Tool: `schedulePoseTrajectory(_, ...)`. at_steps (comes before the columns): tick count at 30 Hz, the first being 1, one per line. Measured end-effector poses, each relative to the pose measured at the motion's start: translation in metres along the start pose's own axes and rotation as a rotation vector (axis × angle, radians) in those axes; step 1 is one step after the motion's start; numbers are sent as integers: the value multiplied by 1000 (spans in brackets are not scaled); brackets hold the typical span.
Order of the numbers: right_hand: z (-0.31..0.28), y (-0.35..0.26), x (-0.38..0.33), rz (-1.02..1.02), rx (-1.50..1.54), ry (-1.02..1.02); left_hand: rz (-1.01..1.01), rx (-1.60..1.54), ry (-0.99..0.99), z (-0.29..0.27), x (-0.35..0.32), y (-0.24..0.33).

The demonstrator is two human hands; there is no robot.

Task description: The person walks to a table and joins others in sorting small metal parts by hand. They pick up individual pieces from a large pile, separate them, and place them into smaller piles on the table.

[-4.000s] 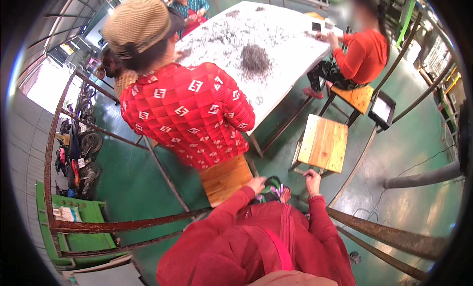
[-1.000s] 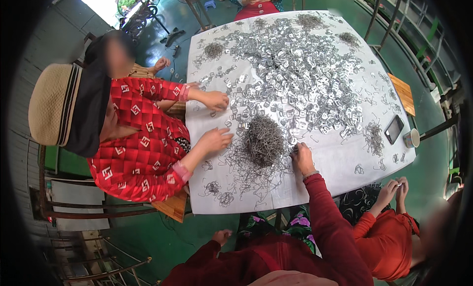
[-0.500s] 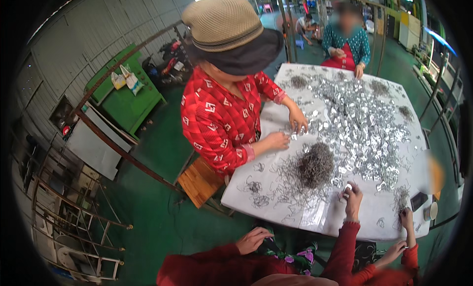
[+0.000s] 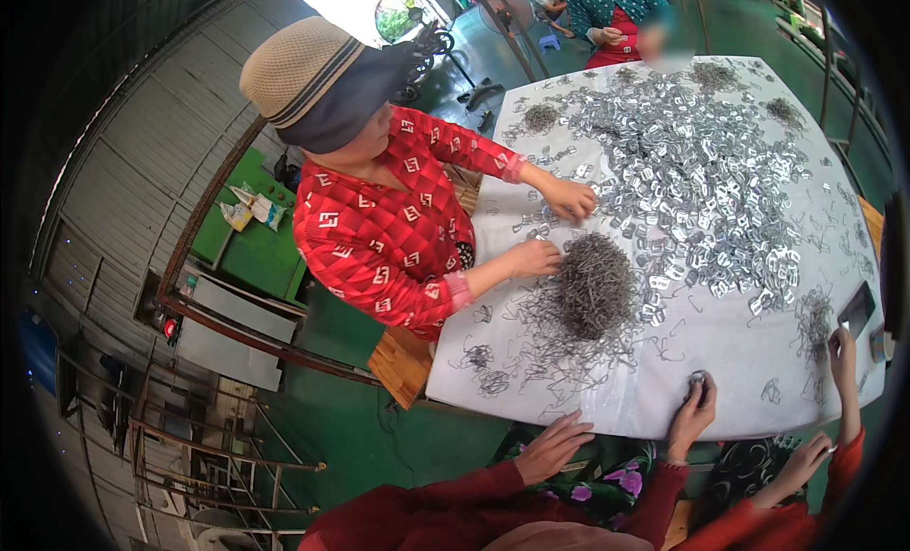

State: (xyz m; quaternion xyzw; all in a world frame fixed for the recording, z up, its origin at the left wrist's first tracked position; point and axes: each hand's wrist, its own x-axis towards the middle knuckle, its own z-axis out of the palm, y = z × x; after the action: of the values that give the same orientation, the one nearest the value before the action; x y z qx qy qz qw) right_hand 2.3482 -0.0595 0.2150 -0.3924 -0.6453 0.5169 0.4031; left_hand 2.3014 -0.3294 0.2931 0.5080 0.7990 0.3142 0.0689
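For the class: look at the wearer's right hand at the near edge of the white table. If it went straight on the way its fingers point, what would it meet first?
The right hand points up the table. First it would probably meet the few loose wire clips at its fingertips, then bare white cover, then the shiny metal pieces. Depth is unclear.

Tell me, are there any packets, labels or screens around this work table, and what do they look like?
Phone: lies flat at the white table's right edge, a dark rectangle with its screen off.
Packets: crumpled on the green bench behind the person in the red patterned top, whitish with yellow and blue patches.
I can make out no signs or labels.
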Motion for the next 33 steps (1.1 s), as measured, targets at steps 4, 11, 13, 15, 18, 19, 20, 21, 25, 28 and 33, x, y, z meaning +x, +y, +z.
schedulePoseTrajectory(4, 1, -24, 3, 31, 36, -50, -130, 198, -204, 28, 28, 0)
schedulePoseTrajectory(11, 1, -19, 6, 89, 33, -42, -218, 330, -386, 36, 37, 8)
schedulePoseTrajectory(13, 0, -13, 6, 57, 0, -49, -215, 378, -448, 30, 43, 10)
schedulePoseTrajectory(15, 0, -13, 6, 69, 3, -60, -217, 380, -470, 30, 43, 9)
schedulePoseTrajectory(18, 2, -8, 4, 86, 88, -69, -217, 341, -446, 29, 43, 3)
schedulePoseTrajectory(19, 2, -7, 4, 106, 85, -80, -214, 327, -437, 29, 42, 2)
schedulePoseTrajectory(20, 1, -7, 3, 127, 82, -90, -212, 317, -439, 28, 42, 1)
schedulePoseTrajectory(21, 0, -7, 1, 148, 79, -100, -212, 307, -441, 26, 41, -1)
schedulePoseTrajectory(25, 3, 3, 1, 7, 62, -52, -185, 320, -439, 25, 41, -3)
schedulePoseTrajectory(28, -2, 10, 4, -44, -39, -70, -73, 432, -322, 40, 33, -9)
schedulePoseTrajectory(33, 5, -15, 10, -77, -80, -73, -95, 304, -231, 34, 47, -15)
